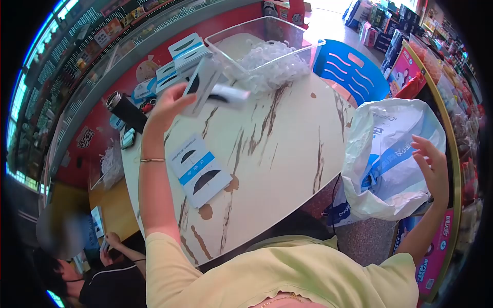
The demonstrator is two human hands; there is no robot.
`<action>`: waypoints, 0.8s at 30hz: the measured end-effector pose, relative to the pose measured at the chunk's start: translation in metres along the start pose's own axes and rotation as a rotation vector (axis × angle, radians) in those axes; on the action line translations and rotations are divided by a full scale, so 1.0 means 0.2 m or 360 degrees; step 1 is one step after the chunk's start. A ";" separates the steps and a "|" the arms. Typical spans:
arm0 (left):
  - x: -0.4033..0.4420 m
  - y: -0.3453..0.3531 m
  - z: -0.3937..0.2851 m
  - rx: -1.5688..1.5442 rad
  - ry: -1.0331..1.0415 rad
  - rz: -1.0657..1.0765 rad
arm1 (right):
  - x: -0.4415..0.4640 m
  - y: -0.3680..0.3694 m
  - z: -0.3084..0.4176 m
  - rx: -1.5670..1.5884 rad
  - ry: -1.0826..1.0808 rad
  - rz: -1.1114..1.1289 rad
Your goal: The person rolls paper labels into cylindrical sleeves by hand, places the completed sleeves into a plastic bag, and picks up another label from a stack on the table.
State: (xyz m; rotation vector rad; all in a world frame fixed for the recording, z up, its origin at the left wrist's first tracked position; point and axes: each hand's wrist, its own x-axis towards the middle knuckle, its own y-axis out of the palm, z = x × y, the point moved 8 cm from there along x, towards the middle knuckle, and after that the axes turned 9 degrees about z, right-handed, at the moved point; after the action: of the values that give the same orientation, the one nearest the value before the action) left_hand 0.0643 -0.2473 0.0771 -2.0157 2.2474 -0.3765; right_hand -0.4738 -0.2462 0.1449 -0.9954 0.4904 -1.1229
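Note:
My left hand [167, 106] is raised over the back left of the marble-patterned table, its fingers pinched on the edge of a tilted flat white box [202, 84], blurred by motion. Close beside that box is a blurred white object [229, 96]. Nearer to me, a white and blue box [201, 169] with dark half-round shapes lies on the table. Stacked similar boxes [187, 51] stand behind my left hand. On the right, my right hand [430, 159] hangs over the edge of an open white plastic bag [393, 154], fingers apart and holding nothing. Blue items show inside the bag.
A clear bin [262, 25] of white translucent pieces stands at the table's back. A black bottle [127, 112] and phone [128, 137] are at the left edge. A blue chair [352, 72] stands beyond. Another person [113, 282] sits at lower left; shelves flank the right.

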 end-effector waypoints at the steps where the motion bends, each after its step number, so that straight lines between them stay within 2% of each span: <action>1: 0.01 0.13 -0.19 0.0096 0.0213 0.0014 | 0.00 0.00 0.01 0.0012 -0.0064 -0.0027; 4: 0.09 0.56 -0.58 0.0137 0.0642 0.0283 | 0.00 -0.01 0.10 -0.0033 -0.0188 -0.0120; 6: 0.21 0.88 -0.70 -0.0007 0.0795 0.0438 | -0.03 -0.04 0.15 0.0037 -0.0266 -0.0221; 7: 0.30 1.05 -0.68 0.0042 0.0716 0.0632 | -0.07 -0.07 0.18 0.0113 -0.0343 -0.0331; 8: 0.33 1.20 -0.72 0.0160 0.0768 0.0638 | -0.10 -0.08 0.23 0.0174 -0.0348 -0.0458; 9: 0.40 1.35 -0.68 0.0270 0.0812 0.0619 | -0.12 -0.06 0.26 0.0169 -0.0339 -0.0458; 11: 0.42 1.57 -0.64 0.0505 0.1024 0.0570 | -0.16 0.00 0.31 0.0473 -0.0529 -0.0457; 13: 0.45 1.73 -0.53 0.0527 0.1165 0.0633 | -0.15 0.11 0.45 0.0514 -0.0636 -0.0377; 15: 0.38 1.72 -0.49 0.0287 0.1069 0.0837 | -0.12 0.22 0.55 0.0448 -0.0871 -0.0251; 16: 0.37 1.65 -0.47 0.0264 0.0973 0.0746 | -0.12 0.28 0.60 0.0407 -0.0989 -0.0207; 17: 0.35 1.56 -0.46 0.0242 0.0879 0.0651 | -0.11 0.33 0.60 0.0557 -0.0967 -0.0209; 20: 0.09 1.07 -0.71 -0.0111 0.1076 0.0175 | -0.07 0.49 0.64 0.0802 -0.0963 -0.0211; 22: -0.27 0.77 -0.96 0.0413 0.1328 -0.0248 | -0.01 0.63 0.64 0.1168 -0.0748 -0.0057; 23: -0.29 0.75 -0.96 0.0416 0.1306 -0.0278 | 0.03 0.70 0.69 0.1203 -0.0746 0.0009; 24: -0.49 0.94 -0.94 0.0426 0.1330 -0.0223 | 0.06 0.80 0.74 0.1239 -0.0744 0.0090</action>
State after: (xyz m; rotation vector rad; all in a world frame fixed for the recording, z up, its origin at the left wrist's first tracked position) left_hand -0.1506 -0.1105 0.2025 -2.0993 2.2208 -1.6970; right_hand -0.2751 -0.1820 0.0843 -0.5140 -0.2902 -0.8722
